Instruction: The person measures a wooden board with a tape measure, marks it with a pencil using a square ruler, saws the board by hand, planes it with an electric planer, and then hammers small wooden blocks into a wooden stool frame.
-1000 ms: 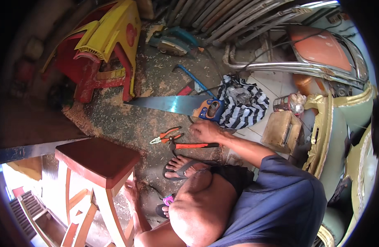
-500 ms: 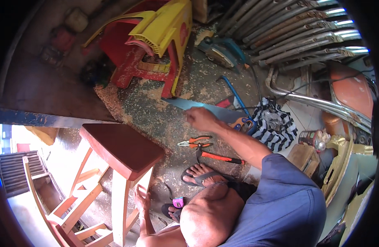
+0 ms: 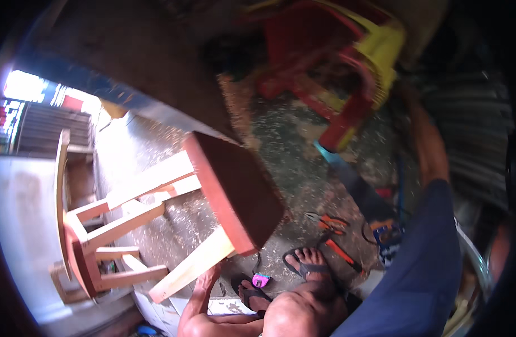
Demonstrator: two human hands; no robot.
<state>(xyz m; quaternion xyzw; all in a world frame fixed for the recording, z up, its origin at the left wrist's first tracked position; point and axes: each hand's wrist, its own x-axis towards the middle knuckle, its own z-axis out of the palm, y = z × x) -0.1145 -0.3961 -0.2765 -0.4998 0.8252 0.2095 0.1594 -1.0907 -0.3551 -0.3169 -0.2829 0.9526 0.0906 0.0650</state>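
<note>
Beside me stands a wooden stool with a dark red-brown seat and pale legs. My left hand is up against its underside, by the near leg; its fingers are hidden behind the wood. Far forward and right stretches my right arm, the hand dark and smeared beside the yellow and red plastic chair. Whether it touches the chair cannot be made out. A handsaw lies on the floor below that arm, its tip by a chair leg.
Pliers, an orange-handled tool and a pink tape measure lie near my sandalled feet. Another wooden stool stands at left. Metal tubes crowd the right. A dark workbench fills the far left.
The view has swung left and tilted, so the scene shifts rightward. My right hand has gone from above the saw far forward toward the plastic chair. My left hand stays at the stool.
</note>
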